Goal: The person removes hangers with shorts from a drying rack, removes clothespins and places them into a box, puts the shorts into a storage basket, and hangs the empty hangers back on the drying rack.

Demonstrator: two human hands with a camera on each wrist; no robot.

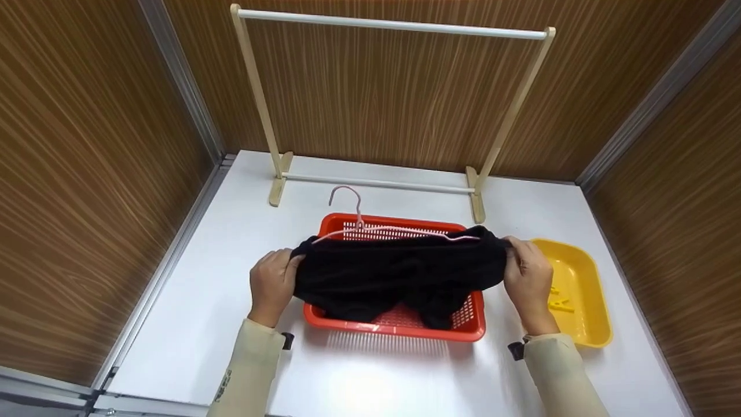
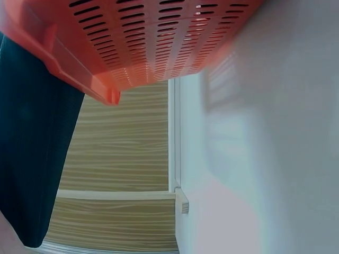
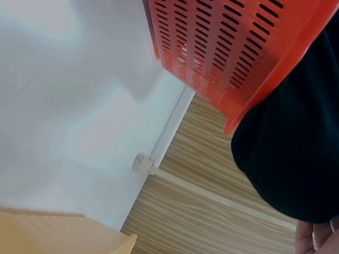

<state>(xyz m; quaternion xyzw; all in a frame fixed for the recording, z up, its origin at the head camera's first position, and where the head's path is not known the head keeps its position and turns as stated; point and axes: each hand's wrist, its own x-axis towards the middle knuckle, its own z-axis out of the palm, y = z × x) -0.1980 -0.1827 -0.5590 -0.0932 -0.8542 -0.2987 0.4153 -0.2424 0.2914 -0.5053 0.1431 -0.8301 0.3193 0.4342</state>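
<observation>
A black garment (image 1: pixel 393 269) is stretched sideways over the red basket, its lower part hanging into it. Along its upper edge runs a pink clothes hanger (image 1: pixel 347 229), whose hook points up and to the left. My left hand (image 1: pixel 273 284) pinches the garment's left end between thumb and fingers. At the opposite end my right hand (image 1: pixel 528 281) grips the fabric in the same way. In the left wrist view the black cloth (image 2: pixel 32 143) hangs beside the basket; the right wrist view shows the cloth (image 3: pixel 296 143) with some fingertips (image 3: pixel 322 233) at its edge.
The red basket (image 1: pixel 399 331) stands on the white table (image 1: pixel 191 324). Behind it is a drying rack (image 1: pixel 382 183) with wooden posts and white bars. A yellow tray (image 1: pixel 596 295) with yellow clothespins (image 1: pixel 560 304) sits at the right. Wood-grain panels (image 1: pixel 104 174) enclose the table.
</observation>
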